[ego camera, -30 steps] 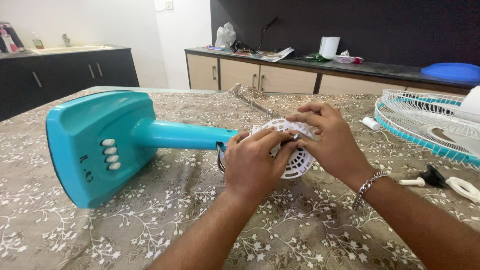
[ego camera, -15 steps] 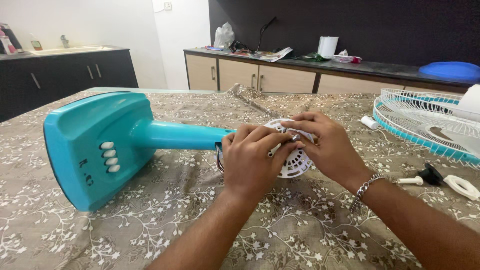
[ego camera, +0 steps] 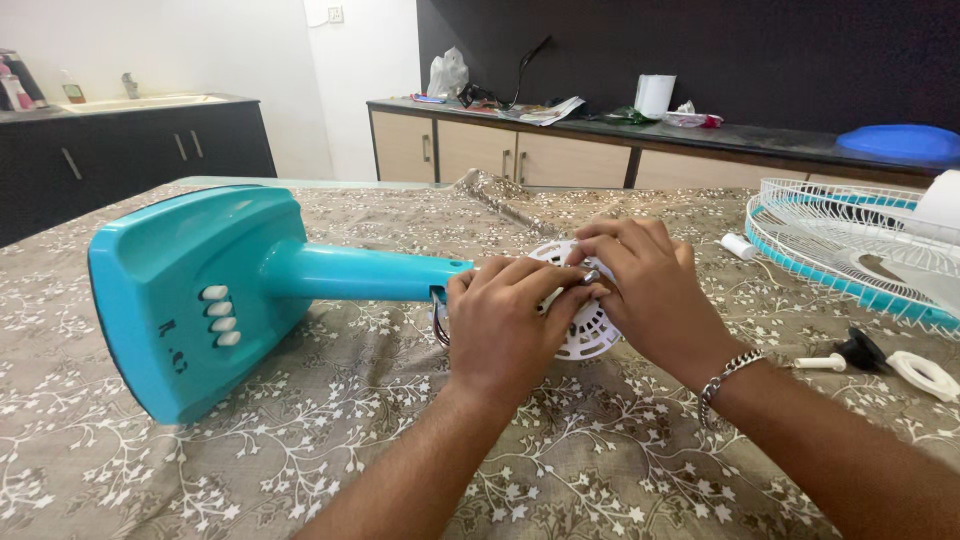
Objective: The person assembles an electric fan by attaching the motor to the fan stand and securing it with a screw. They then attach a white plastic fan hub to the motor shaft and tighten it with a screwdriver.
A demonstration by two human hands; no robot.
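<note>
The white slotted motor housing (ego camera: 590, 325) of a table fan lies on its side near the middle of the cloth-covered table (ego camera: 300, 440), joined to the turquoise stem and base (ego camera: 200, 290), which stretch away to the left with the row of white push buttons facing up. Both hands close over the housing: the left hand (ego camera: 500, 325) wraps its near side, fingers curled tight over the top, and the right hand (ego camera: 650, 295) cups the far side, its fingertips pinching a small metal shaft or fitting (ego camera: 590, 276) that pokes out where the two hands meet. What exactly that small piece is cannot be made out, as the fingers hide most of it. Judging from how things lie, the fan is well taken apart and the work is now at the motor end: the white wire guard with its turquoise rim (ego camera: 850, 250) lies flat at the right edge of the table, well apart from the housing, and a black knob with a white peg (ego camera: 850, 353) and a white ring-shaped piece (ego camera: 925, 375) lie loose just in front of it, near the right forearm. A small white cylinder (ego camera: 742, 246) lies beside the guard. The housing itself is in one piece on the stem, so the motor end looks unfinished.
</note>
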